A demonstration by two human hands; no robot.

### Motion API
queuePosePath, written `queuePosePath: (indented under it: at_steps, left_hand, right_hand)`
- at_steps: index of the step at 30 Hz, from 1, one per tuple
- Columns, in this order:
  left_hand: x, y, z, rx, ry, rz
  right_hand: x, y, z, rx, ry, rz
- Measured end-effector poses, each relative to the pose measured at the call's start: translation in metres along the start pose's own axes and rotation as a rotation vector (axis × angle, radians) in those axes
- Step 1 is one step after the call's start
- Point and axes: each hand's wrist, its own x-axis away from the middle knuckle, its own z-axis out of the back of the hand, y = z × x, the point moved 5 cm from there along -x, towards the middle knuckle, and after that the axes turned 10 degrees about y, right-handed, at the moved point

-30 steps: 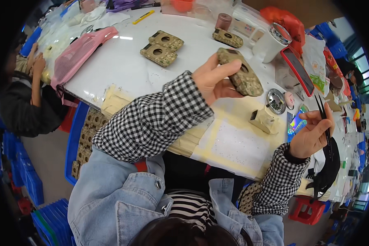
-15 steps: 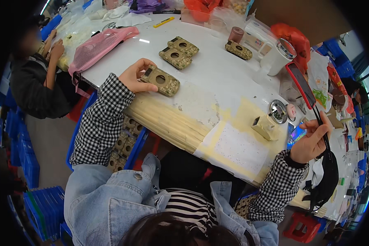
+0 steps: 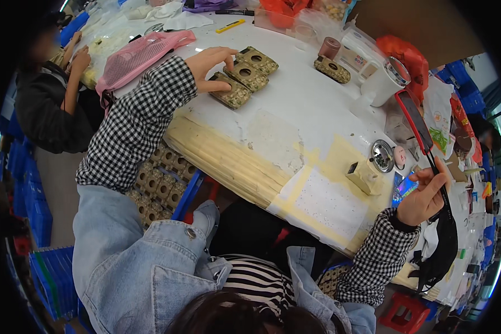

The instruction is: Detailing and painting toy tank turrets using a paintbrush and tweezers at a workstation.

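Note:
My left hand (image 3: 210,68) reaches over the camouflage-patterned shells, its thumb and fingers spread apart. The thumb lies over the nearest shell (image 3: 232,96), and the fingers reach the edge of the middle shell (image 3: 246,75). A third shell (image 3: 257,59) lies just beyond, so the three sit side by side on the table. The middle and far shells show a round hole. At the right, my right hand (image 3: 422,197) is raised with its fingers pinched round a slim black tool (image 3: 433,161) that looks like tweezers. Part of it is hidden by the fingers.
One more shell (image 3: 332,69) lies near a white mug (image 3: 381,83). A phone with a red case (image 3: 413,119), a small metal dish (image 3: 382,156), a yellowish block (image 3: 364,176) and a speckled paper sheet (image 3: 323,200) are nearby. Another person (image 3: 53,106) sits at left.
My left hand has moved away from me, setting the shell it held down beside the other two, and its fingers have loosened. My right hand keeps its pinch nearly in place.

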Motion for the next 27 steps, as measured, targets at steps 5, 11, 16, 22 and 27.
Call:
queuePosePath:
  at_steps: [5,11,16,22,27]
  left_hand:
    - [-0.039,-0.009,-0.026,0.063,-0.569,-0.083]
    - [-0.054,-0.022,-0.035,-0.116,-0.483,0.084]
    - [-0.035,-0.014,-0.028,-0.264,-0.416,-0.054]
    - [-0.013,-0.012,-0.026,-0.016,-0.190,0.052]
    - [-0.005,0.008,-0.015,-0.197,-0.247,0.136]
  right_hand:
    - [0.001,0.005,-0.001,0.011,-0.003,-0.011]
    - [0.000,0.002,0.000,0.073,0.013,-0.020]
    - [0.000,0.008,-0.002,0.032,-0.002,-0.040]
    - [-0.001,0.004,-0.002,0.007,-0.055,-0.040]
    - [-0.002,0.009,-0.003,0.003,-0.067,-0.046]
